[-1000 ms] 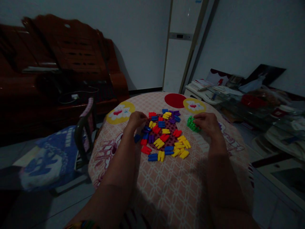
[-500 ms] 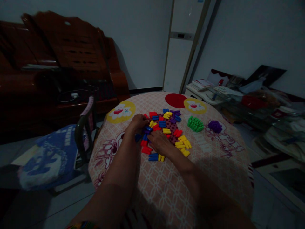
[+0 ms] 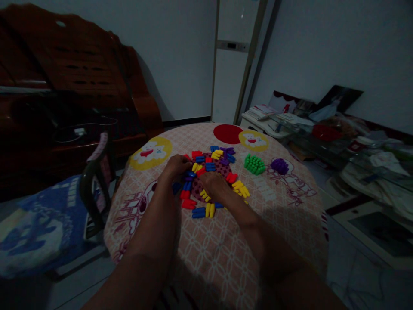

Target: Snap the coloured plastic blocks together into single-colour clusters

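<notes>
Left hand (image 3: 177, 167) curls at ten o'clock of small multicoloured plastic pieces (image 3: 210, 210), right hand (image 3: 214, 184) over their middle; I cannot tell either grip.

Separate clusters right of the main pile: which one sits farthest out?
The purple cluster: it lies to the right of the green cluster, which sits between it and the main pile.

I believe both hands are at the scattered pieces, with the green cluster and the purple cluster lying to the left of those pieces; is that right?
The side is wrong: the head view shows the green cluster and the purple cluster to the right of the scattered pieces. The left hand and right hand are indeed at those pieces.
</notes>
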{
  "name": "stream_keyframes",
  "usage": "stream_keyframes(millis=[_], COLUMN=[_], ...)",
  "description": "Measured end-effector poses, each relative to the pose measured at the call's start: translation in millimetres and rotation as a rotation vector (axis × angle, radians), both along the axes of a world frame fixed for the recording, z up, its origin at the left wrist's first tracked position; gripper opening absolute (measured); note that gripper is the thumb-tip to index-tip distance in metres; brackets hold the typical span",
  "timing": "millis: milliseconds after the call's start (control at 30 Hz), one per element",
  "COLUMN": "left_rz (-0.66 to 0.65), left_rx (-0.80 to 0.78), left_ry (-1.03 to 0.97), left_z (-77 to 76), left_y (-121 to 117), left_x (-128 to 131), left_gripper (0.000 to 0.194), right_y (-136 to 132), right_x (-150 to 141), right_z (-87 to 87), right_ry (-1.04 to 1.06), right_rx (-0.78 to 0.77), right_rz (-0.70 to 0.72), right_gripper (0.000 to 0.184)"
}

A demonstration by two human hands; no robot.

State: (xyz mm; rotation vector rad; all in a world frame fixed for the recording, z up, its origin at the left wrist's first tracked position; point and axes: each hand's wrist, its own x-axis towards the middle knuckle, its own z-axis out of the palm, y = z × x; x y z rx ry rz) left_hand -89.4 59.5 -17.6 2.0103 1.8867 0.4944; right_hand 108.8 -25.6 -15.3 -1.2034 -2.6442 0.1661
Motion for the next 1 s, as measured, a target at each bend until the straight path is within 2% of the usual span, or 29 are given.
stream_keyframes(millis=[133, 200, 267, 333, 433, 533, 633, 733, 900, 1000], left_rz=[0.005, 0.007, 0.007, 0.010, 0.010, 0.009, 0.017, 0.011, 0.022, 0.029], left_rx=[-0.022, -0.022, -0.013, -0.009, -0.005, 0.000, -0.002, -0.004, -0.017, -0.026], left_ry=[-0.023, -0.015, -0.014, -0.013, -0.003, -0.003, -0.004, -0.008, -0.024, -0.061], left_z=[-0.7, -1.2, -1.6, -1.7, -1.4, -0.9, -0.7, -0.8, -0.4, 0.2], left_y=[-1.1, -1.1, -0.8, -0.5, -0.1, 0.0, -0.2, -0.5, -1.2, -3.7], left_x=[-1.2, -1.2, -0.9, -0.4, 0.1, 0.5, 0.8, 0.9, 0.2, -1.0], left_gripper=[0.025, 0.026, 0.026, 0.025, 0.023, 0.022, 0.022, 0.023, 0.022, 0.023], right_y=[12.7, 19.1, 24.5, 28.2, 30.1, 29.7, 30.8, 34.6, 39.0, 35.8], right_x=[41.2, 75.3, 114.8, 155.4, 209.2, 244.2, 257.8, 257.4, 253.2, 253.5], right_z=[33.2, 49.3, 58.2, 58.2, 45.5, 26.9, 11.0, 1.2, -7.5, -6.6], right_ry=[0.360, 0.560, 0.703, 0.761, 0.669, 0.519, 0.423, 0.358, 0.259, 0.226], right_rx=[0.074, 0.122, 0.133, 0.126, 0.170, 0.237, 0.287, 0.297, 0.257, 0.258], right_rz=[-0.191, -0.291, -0.446, -0.614, -0.843, -0.944, -0.953, -0.946, -0.991, -1.015], right_gripper=[0.023, 0.023, 0.021, 0.022, 0.023, 0.022, 0.021, 0.022, 0.024, 0.025])
